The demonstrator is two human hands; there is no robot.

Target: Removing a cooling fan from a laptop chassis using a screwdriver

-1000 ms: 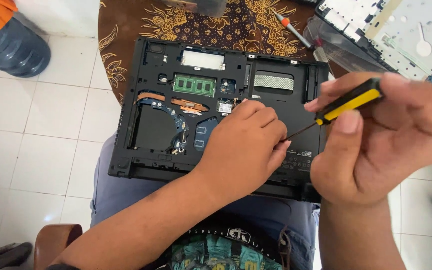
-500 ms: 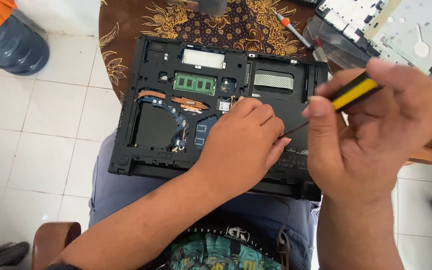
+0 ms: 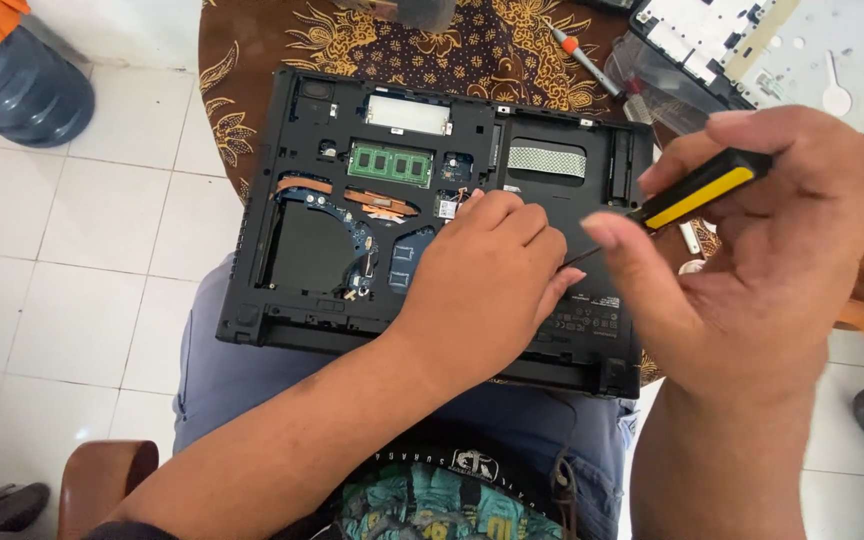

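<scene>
Two hands are at work in the head view, both yours, over an opened black laptop base that lies across your lap and the near edge of the table with its brown patterned cloth.

Your left hand rests palm down on the middle of the laptop base, fingers curled at the small board parts there; its grip holds nothing I can make out. Your right hand has its grip closed around a screwdriver with a yellow-and-black handle, the thin shaft slanting down toward your left fingertips; the tip is hidden behind them.

I judge the laptop base stiff but fragile inside: bare green memory strip, copper heat pipes and small connectors toward its far side from you. It looks moderately heavy and is only half supported, so take hold of it by the plastic outer edges, never by the boards. The screwdriver looks light and rigid; its ribless handle may slip, so hold it well up the handle.

One dark label with pale print sits on the laptop base near its right front corner. Right of the laptop base lies a grey removed panel; beyond its far edge an orange-and-grey pen-like tool. Left of it, on the tiled floor, stands a blue water jug.
</scene>
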